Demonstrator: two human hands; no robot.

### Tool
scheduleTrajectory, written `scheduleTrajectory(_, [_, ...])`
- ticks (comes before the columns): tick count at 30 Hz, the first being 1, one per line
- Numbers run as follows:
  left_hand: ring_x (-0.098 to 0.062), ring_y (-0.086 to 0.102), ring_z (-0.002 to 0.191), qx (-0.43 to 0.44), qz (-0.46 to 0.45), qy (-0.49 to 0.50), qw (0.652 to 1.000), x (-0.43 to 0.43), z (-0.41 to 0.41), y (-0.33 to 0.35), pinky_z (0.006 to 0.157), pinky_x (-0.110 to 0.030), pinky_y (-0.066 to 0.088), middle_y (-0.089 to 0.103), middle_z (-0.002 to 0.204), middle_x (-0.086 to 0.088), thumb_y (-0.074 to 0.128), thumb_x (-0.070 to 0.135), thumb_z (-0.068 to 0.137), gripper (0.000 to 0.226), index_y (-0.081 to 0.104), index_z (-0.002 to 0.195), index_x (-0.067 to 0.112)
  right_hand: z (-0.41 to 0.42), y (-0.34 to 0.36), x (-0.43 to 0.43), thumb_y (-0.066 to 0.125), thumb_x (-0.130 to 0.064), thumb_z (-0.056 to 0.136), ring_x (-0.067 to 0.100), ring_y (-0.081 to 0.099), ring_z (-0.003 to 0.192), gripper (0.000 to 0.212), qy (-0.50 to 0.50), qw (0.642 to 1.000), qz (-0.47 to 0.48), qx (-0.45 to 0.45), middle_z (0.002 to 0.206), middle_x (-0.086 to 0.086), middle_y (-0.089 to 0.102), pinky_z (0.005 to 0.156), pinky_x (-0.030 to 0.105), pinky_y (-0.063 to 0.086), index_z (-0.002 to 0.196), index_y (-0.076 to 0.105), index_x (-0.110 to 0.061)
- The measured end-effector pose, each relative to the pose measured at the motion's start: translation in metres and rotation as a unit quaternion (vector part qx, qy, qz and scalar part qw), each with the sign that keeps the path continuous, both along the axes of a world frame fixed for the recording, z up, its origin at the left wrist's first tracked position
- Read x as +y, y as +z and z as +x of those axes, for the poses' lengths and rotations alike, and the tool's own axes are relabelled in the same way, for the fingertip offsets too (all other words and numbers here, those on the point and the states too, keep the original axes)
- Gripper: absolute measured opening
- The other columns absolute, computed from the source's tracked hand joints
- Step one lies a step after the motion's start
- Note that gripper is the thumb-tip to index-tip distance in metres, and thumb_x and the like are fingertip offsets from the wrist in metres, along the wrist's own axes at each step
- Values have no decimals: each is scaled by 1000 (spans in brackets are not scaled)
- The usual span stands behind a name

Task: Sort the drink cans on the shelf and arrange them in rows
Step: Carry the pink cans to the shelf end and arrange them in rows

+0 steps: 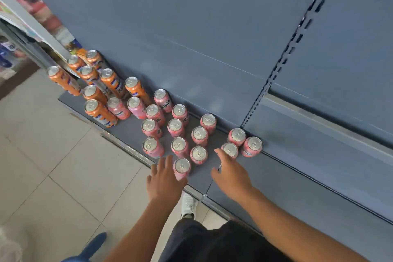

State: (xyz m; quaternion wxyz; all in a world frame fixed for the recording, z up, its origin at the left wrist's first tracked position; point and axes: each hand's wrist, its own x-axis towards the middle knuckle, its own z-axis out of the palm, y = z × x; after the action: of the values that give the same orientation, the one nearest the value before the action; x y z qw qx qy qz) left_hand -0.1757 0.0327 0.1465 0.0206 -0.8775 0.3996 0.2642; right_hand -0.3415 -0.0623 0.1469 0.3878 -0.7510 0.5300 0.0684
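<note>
Several pink cans (178, 127) stand upright in loose diagonal rows on the grey-blue shelf (287, 178). Several orange cans (110, 81) are grouped at the shelf's left end. My left hand (164, 178) is beside the nearest pink can (181, 168) at the shelf's front edge, fingers spread, touching its left side without wrapping it. My right hand (231, 173) hovers open with its fingertips at another pink can (230, 149). Two more pink cans (252, 145) stand by the back panel to the right.
The blue-grey back panel (212, 27) with a slotted upright (282, 64) rises behind the cans. Right of the cans is bare shelf. A neighbouring rack (23, 19) with packaged goods is at the left. A tiled floor (53, 166) and my shoe (189, 204) are below.
</note>
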Motion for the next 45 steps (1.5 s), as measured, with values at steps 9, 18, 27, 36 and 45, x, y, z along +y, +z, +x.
scheduleTrajectory(9, [-20,24,146,119,49,-73,989,-19,60,-47,116,-41,28,25,159,6,71,52,82,90,20,151,29,56,-38,-5,56,-24,94,28,44,136,68,-51,994,70,59,158,2,35,102,44,41,153,21,-22])
scheduleTrajectory(18, [-21,55,119,220,31,-19,975,-27,56,-93,92,-40,49,56,132,8,81,38,74,72,43,134,29,81,-89,-14,64,-22,88,29,51,128,74,-114,989,86,49,145,3,49,99,48,46,151,25,-22])
scheduleTrajectory(27, [-17,59,102,278,-8,38,960,-21,59,-108,85,-43,54,61,116,15,84,34,67,66,45,121,38,89,-118,-17,79,-39,68,17,61,111,68,-177,979,95,-21,119,-12,63,92,50,52,126,43,-38])
scheduleTrajectory(36, [-10,65,99,418,-47,95,902,-15,76,-89,92,-38,53,69,105,13,90,34,63,63,57,116,33,76,-91,-8,89,-32,61,11,64,102,67,-248,954,143,-86,109,-12,68,91,38,52,119,54,-29])
scheduleTrajectory(45, [-13,63,110,559,-82,176,806,-25,100,-31,95,-33,51,66,116,8,90,26,68,73,46,126,27,51,-36,-14,78,-25,67,11,69,98,47,-314,905,224,-177,100,-7,73,91,35,54,112,63,-25])
